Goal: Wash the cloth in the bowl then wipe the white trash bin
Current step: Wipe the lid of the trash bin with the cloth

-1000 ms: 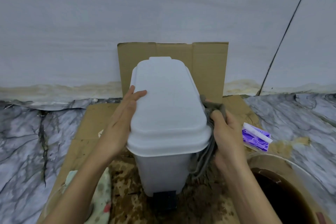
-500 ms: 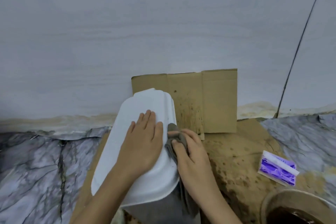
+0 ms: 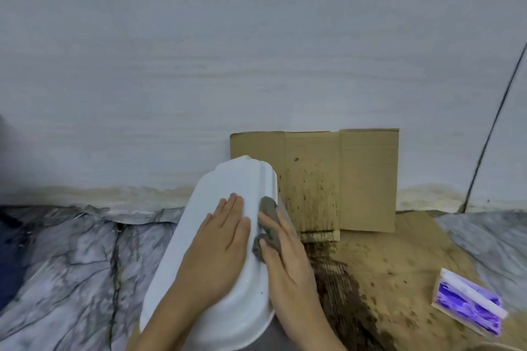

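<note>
Looking down, we see the white trash bin (image 3: 219,236) tilted over to the left, its lid facing up at us and its far end leaning toward the pale wall (image 3: 199,65). Our left hand (image 3: 219,248) lies flat on the lid with the fingers straight and together, pressing on the white plastic and holding nothing. Our right hand (image 3: 285,259) sits just beside it on the right edge of the lid, its grip clamped on the grey cloth (image 3: 269,225): the fingers curl over the bunched fabric and press it against the rim, and a fold of cloth sticks out past the fingertips. The two hands are nearly touching.

Behind the bin a sheet of cardboard (image 3: 368,179) stands against the wall, its lower middle speckled with dark wet spots. More cardboard (image 3: 399,259) lies flat on the floor under the bin, with a dark soaked streak running toward us to the right of our right arm. On that flat cardboard, well to the right, lies a small purple and white packet (image 3: 467,300). The marbled grey floor (image 3: 71,259) shows to the left and at the far right. At the bottom right corner a curved tan rim (image 3: 502,347) just enters view; we cannot tell what it belongs to.
</note>
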`<act>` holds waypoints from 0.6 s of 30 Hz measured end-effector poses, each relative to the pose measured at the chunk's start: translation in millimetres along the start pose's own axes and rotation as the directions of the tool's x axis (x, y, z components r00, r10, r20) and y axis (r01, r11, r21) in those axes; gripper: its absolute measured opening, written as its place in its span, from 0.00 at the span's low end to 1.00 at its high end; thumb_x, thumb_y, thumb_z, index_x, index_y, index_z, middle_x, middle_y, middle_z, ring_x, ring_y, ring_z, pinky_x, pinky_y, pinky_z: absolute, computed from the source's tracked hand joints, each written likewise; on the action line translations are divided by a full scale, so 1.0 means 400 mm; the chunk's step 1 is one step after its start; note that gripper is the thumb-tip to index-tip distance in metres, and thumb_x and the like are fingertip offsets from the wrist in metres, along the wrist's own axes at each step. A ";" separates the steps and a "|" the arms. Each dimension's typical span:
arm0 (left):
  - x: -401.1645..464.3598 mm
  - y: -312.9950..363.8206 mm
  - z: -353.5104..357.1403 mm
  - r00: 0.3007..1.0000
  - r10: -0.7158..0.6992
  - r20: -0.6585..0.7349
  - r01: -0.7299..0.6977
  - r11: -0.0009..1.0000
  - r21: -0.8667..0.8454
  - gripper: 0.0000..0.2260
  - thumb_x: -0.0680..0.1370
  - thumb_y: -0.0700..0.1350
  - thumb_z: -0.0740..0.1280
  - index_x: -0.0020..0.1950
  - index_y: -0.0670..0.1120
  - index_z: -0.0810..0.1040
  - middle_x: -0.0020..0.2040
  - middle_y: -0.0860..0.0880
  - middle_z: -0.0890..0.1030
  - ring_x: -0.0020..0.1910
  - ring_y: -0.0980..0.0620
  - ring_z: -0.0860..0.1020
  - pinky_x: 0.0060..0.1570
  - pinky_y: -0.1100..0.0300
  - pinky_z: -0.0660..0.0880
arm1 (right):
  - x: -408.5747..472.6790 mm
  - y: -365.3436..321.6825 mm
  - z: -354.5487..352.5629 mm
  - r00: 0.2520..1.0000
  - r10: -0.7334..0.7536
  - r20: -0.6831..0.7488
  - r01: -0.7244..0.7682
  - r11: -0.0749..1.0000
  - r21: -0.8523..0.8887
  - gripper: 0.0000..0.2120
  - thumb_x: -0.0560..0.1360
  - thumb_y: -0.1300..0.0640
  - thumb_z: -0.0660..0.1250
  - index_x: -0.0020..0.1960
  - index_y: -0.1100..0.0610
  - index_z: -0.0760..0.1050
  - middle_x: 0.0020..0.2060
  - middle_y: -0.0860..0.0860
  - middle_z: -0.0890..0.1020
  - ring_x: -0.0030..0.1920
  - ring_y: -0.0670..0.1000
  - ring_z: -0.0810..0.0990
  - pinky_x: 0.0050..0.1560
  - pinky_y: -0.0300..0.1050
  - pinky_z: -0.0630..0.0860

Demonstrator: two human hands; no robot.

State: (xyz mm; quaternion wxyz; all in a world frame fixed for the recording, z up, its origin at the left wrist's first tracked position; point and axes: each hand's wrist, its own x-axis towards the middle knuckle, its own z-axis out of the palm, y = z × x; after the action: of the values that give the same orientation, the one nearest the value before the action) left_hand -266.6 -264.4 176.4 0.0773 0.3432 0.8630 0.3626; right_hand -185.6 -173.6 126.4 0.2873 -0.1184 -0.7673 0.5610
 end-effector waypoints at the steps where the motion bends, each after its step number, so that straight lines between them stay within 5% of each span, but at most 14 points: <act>1: -0.003 -0.003 -0.004 1.000 -0.003 -0.002 0.003 1.000 -0.012 0.22 0.83 0.48 0.49 0.77 0.52 0.50 0.74 0.63 0.47 0.74 0.65 0.45 0.74 0.63 0.42 | -0.019 -0.006 0.000 1.000 -0.024 0.002 0.024 1.000 -0.019 0.15 0.81 0.48 0.55 0.65 0.34 0.66 0.70 0.26 0.55 0.71 0.34 0.55 0.73 0.43 0.57; 5: -0.012 -0.005 -0.016 1.000 -0.004 -0.003 0.004 0.999 -0.044 0.21 0.83 0.49 0.50 0.76 0.53 0.50 0.73 0.65 0.48 0.73 0.68 0.45 0.73 0.67 0.42 | 0.159 -0.002 0.012 1.000 -0.006 0.029 0.012 0.979 -0.204 0.19 0.80 0.45 0.52 0.69 0.42 0.67 0.71 0.34 0.62 0.71 0.41 0.56 0.68 0.39 0.52; 8: -0.016 0.005 -0.010 1.000 0.014 0.001 -0.014 1.000 -0.023 0.22 0.83 0.50 0.50 0.76 0.55 0.49 0.72 0.67 0.47 0.71 0.70 0.44 0.69 0.71 0.40 | 0.354 0.016 0.025 0.999 0.029 0.041 -0.014 0.945 -0.328 0.19 0.76 0.44 0.51 0.58 0.45 0.76 0.60 0.39 0.77 0.66 0.49 0.67 0.63 0.45 0.60; 11: -0.009 0.005 -0.009 1.000 0.014 0.008 -0.014 1.000 -0.020 0.22 0.83 0.51 0.50 0.76 0.56 0.49 0.72 0.67 0.47 0.71 0.70 0.44 0.69 0.71 0.40 | 0.471 0.029 0.023 0.984 0.137 0.115 -0.110 0.971 -0.213 0.17 0.73 0.45 0.55 0.45 0.53 0.78 0.45 0.44 0.83 0.55 0.54 0.78 0.58 0.53 0.72; 14: -0.006 -0.003 -0.012 1.000 0.004 -0.010 -0.004 0.999 -0.053 0.22 0.82 0.50 0.51 0.76 0.56 0.52 0.72 0.67 0.50 0.72 0.70 0.46 0.69 0.71 0.41 | 0.487 0.042 0.009 0.976 0.166 0.139 -0.162 0.986 -0.042 0.16 0.72 0.46 0.55 0.43 0.50 0.80 0.49 0.44 0.83 0.54 0.47 0.80 0.63 0.51 0.72; 18: -0.006 -0.009 -0.009 1.000 0.002 -0.024 -0.003 0.997 -0.074 0.21 0.82 0.51 0.52 0.75 0.56 0.54 0.71 0.68 0.52 0.72 0.70 0.48 0.71 0.69 0.44 | 0.406 0.055 0.013 0.988 0.154 -0.030 -0.149 0.981 0.122 0.13 0.75 0.48 0.57 0.47 0.47 0.80 0.50 0.42 0.81 0.58 0.48 0.76 0.63 0.51 0.70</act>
State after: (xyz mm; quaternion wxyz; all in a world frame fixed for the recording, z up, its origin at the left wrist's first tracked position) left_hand -268.1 -269.8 176.1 0.0791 0.3369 0.8495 0.3983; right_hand -322.5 -88.4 155.0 0.2656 -0.1701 -0.7154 0.6235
